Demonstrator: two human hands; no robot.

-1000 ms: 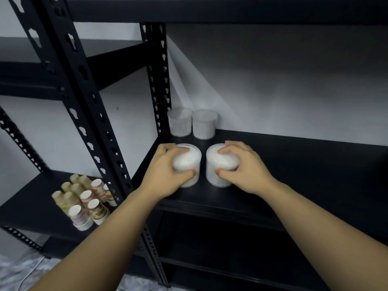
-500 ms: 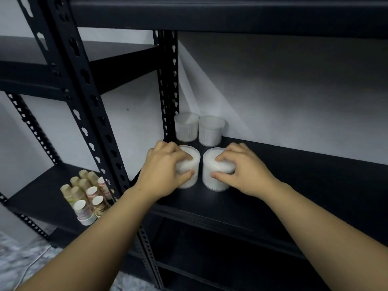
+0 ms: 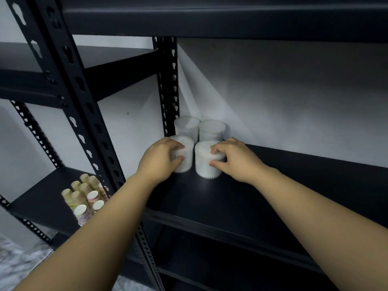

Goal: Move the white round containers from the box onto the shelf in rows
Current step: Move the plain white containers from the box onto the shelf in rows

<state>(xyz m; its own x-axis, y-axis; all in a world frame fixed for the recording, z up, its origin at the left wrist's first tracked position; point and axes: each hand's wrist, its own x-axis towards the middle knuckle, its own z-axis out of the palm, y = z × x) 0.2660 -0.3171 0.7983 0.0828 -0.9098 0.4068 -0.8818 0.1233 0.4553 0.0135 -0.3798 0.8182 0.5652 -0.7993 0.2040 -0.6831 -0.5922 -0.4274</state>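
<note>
Hands meet at frame centre on the black shelf (image 3: 241,202). Left hand (image 3: 160,159) curls round the front left container (image 3: 184,156); right hand (image 3: 233,159) grips the front right container (image 3: 206,164) (thumb low, fingers over the lid). Two back containers (image 3: 199,128) stand just behind, against the wall. Small bottles (image 3: 84,198) sit lower left.

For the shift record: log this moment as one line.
left hand grips front-left container | right hand grips front-right container | both on shelf | back row: two containers | box unseen
</note>
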